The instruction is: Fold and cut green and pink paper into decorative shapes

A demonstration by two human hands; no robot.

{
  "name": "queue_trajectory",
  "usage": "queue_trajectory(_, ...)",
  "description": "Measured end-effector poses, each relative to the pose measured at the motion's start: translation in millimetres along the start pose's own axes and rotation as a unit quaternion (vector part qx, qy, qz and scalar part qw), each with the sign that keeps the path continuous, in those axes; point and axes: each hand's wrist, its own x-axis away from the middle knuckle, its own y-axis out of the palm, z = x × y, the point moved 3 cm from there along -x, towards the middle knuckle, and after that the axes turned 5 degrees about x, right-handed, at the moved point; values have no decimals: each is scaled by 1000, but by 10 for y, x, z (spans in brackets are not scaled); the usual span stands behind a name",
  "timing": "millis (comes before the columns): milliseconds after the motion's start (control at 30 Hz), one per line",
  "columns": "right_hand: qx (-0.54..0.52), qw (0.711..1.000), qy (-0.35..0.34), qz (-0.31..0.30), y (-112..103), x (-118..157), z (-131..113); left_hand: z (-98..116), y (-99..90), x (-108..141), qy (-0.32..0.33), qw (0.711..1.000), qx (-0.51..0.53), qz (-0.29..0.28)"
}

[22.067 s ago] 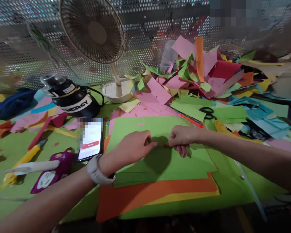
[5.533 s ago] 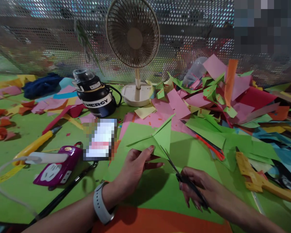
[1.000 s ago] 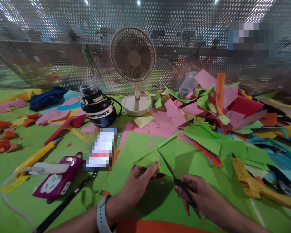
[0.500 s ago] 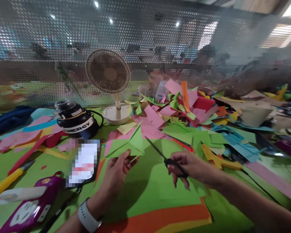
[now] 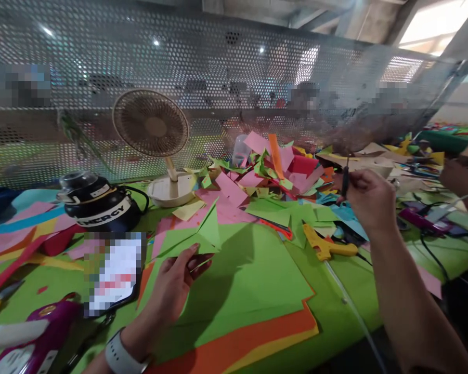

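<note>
My left hand (image 5: 179,278) pinches a folded green paper star (image 5: 205,231) by its near edge, thumb on top. The star is held over a stack of green paper sheets (image 5: 269,280). My right hand (image 5: 372,200) is raised to the far right, over the heap of cut paper. It is closed on a pair of scissors (image 5: 345,181), whose dark handle shows, the tip pointing up. Nearest below that hand lies a yellow glue gun (image 5: 325,243) with a clear glue stick in its rear.
A small fan (image 5: 156,124) and a black bottle (image 5: 97,202) stand before a perforated metal screen (image 5: 218,57). Paper scraps (image 5: 273,166) heap up behind the sheets. At left lie a phone (image 5: 117,272) and a purple power strip (image 5: 35,332). Another person is at the right edge.
My right hand has moved up and to the right with the scissors, away from the star. The left hand still holds the star. The view has turned slightly to the right.
</note>
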Motion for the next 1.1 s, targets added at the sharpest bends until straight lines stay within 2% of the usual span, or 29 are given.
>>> queue_trajectory(33,28,999,-14,-23,44,27,7,-2,2,10,-8,1000,-7,-1)
queue_trajectory(100,98,988,-54,-109,202,135,-4,-17,8,37,-28,999,-32,-7)
queue_trajectory(167,172,960,-88,-201,406,272,-11,-40,17,72,-48,997,-58,-13)
queue_trajectory(233,224,934,-96,-261,601,367,13,-64,23,111,-63,994,-85,-17)
queue_trajectory(400,317,886,-55,-335,949,299,206,-91,12,184,-92,984,-148,-21)
queue_trajectory(567,341,848,-35,-405,1087,191,358,-80,-16,198,-99,976,-191,-37)
queue_trajectory(700,340,839,-41,-422,1109,167,372,-93,-34,186,-120,967,-219,-46)
queue_trajectory(900,290,822,-58,-487,1080,62,327,-120,-55,178,-145,960,-230,-63)
queue_trajectory(1000,285,853,-91,-428,955,152,145,-120,-64,182,-158,959,-228,-62)
queue_trajectory(1033,277,866,-111,-400,912,251,51,-121,-62,185,-166,957,-230,-66)
queue_trajectory(1100,233,878,-170,-383,863,560,-166,-124,-47,194,-181,951,-236,-78)
